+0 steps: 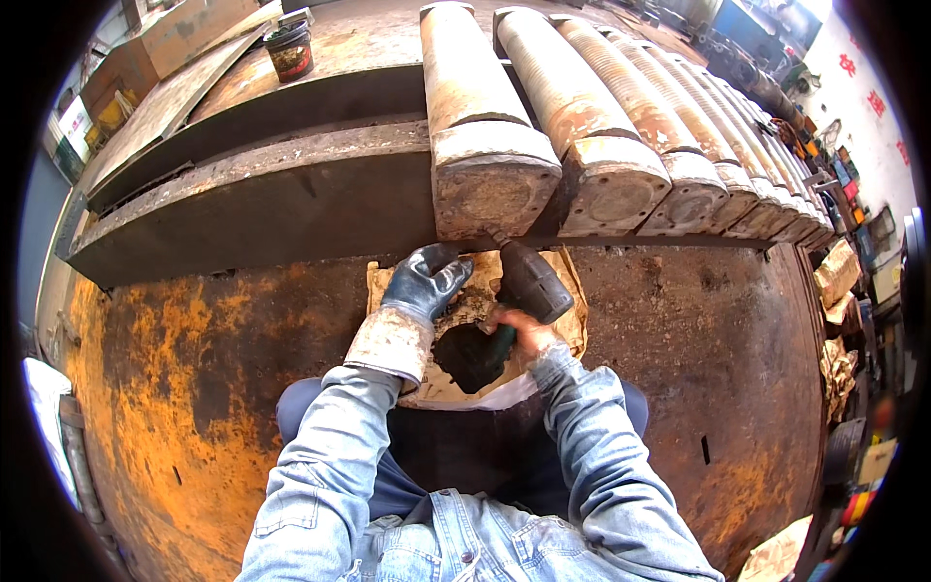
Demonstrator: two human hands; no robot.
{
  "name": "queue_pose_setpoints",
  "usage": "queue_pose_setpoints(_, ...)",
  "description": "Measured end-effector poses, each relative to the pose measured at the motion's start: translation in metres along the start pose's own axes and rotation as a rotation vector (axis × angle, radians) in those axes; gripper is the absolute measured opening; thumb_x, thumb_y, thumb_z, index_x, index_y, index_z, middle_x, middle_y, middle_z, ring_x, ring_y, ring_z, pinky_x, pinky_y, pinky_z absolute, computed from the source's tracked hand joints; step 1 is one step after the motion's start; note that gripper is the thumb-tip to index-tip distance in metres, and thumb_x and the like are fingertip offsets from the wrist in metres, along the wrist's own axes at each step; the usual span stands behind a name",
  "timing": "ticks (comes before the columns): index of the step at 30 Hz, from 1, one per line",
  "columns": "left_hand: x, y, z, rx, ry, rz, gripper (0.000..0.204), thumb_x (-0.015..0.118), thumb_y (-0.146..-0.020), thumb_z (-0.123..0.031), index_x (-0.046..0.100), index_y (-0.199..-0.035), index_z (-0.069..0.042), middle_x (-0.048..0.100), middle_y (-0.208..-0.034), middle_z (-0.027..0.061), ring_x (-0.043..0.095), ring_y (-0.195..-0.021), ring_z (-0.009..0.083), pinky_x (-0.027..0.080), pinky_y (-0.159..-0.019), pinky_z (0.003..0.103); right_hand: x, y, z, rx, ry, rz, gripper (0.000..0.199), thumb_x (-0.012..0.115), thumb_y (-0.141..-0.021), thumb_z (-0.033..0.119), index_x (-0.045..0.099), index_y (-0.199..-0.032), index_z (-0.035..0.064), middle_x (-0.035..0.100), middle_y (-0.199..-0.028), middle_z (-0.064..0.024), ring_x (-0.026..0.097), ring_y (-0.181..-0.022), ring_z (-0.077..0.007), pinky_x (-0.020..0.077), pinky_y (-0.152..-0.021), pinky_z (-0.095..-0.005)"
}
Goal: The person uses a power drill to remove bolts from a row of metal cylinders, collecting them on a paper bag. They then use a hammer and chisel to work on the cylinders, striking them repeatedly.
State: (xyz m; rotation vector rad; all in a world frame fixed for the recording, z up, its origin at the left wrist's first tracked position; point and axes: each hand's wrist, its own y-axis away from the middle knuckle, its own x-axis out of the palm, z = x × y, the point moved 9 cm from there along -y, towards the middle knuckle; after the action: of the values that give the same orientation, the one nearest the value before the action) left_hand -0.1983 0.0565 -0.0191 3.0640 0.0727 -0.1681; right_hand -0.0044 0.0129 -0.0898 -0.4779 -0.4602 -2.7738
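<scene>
Fingers [441, 267] of the left hand [427, 283], inside a dark coated work glove, curl down over the crumpled brown cardboard [572, 315] just below the square end of the nearest rusty steel shaft [493, 184], apparently pressing there to steady the body rather than gripping anything; whether they pinch the cardboard I cannot tell. Bare, the right hand [519, 332] is closed around the dark green grip of a handheld power tool [519, 301], whose blackish body angles up and left so that its nose meets the lower edge of that shaft end, a hold that puts the working tip against the metal face. From the head view the shaft is the first of a long row of ribbed rusty rollers [698, 145] lying side by side on a heavy steel beam [272, 194], ends lined up toward the person. Cardboard lies spread on the rust-streaked orange steel floor plate [194, 388], probably as a pad to sit or kneel on, with the denim sleeves coming in from below. A small dark paint can [290, 48] stands well apart on the upper beam.
</scene>
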Motion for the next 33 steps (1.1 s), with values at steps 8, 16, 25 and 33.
queue_pose_setpoints(8, -0.005, -0.001, -0.003, 0.006, 0.098, 0.015, 0.036, 0.080, -0.090, -0.018, 0.069, -0.118, 0.001, 0.074, -0.111, 0.0099, 0.067, -0.100, 0.0156, 0.054, -0.090, 0.030, 0.024, 0.001, 0.018, -0.199, 0.199, 0.013, 0.036, 0.068, -0.091, 0.021, 0.060, -0.120, 0.0016, 0.065, -0.093, -0.0076, 0.061, -0.096, -0.0221, 0.0520, -0.082, -0.0375)
queue_pose_setpoints(16, -0.017, 0.013, -0.008, -0.086, 0.148, 0.018, 0.035, 0.077, -0.092, -0.018, 0.069, -0.121, 0.000, 0.073, -0.110, 0.0082, 0.068, -0.098, 0.0158, 0.056, -0.088, 0.032, -0.007, -0.044, -0.022, -0.184, -0.713, -0.102, 0.027, 0.054, -0.105, 0.023, 0.066, -0.121, 0.0056, 0.071, -0.106, -0.0052, 0.069, -0.089, -0.0170, 0.0588, -0.081, -0.0318)
queue_pose_setpoints(25, -0.025, 0.016, -0.012, -0.034, 0.228, 0.044, 0.034, 0.078, -0.092, -0.021, 0.070, -0.118, 0.000, 0.073, -0.110, 0.0080, 0.067, -0.100, 0.0145, 0.055, -0.090, 0.029, -0.025, -0.021, 0.009, -0.339, 0.387, -0.293, 0.033, 0.066, -0.095, 0.024, 0.060, -0.121, 0.0061, 0.072, -0.100, -0.0133, 0.070, -0.090, -0.0292, 0.0554, -0.079, -0.0390)
queue_pose_setpoints(33, -0.009, 0.008, -0.003, -0.081, 0.308, 0.054, 0.037, 0.078, -0.092, -0.026, 0.071, -0.117, 0.001, 0.073, -0.106, 0.0083, 0.067, -0.095, 0.0160, 0.055, -0.086, 0.032, -0.032, -0.009, 0.027, -0.289, 0.904, -0.432, 0.042, 0.072, -0.086, 0.031, 0.059, -0.119, 0.0099, 0.071, -0.095, -0.0215, 0.068, -0.091, -0.0417, 0.0524, -0.079, -0.0486)
